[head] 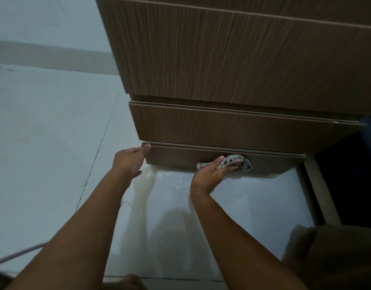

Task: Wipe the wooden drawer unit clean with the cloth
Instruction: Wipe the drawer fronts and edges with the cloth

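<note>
A brown wooden drawer unit [232, 65] fills the upper right of the head view, with several drawer fronts stacked. My right hand [211, 170] presses a checked grey-white cloth [241, 162] against the front of the bottom drawer [176, 156], near its middle. My left hand [130, 159] rests at that drawer's left corner, its thumb on the top edge and its fingers spread along the side. The cloth is partly covered by my fingers.
A pale tiled floor [44, 143] spreads to the left and below the unit, with a dark grout line. A thin purplish cable [17, 255] lies at lower left. Dark fabric [337, 258] sits at lower right, beside a dark gap [352, 174].
</note>
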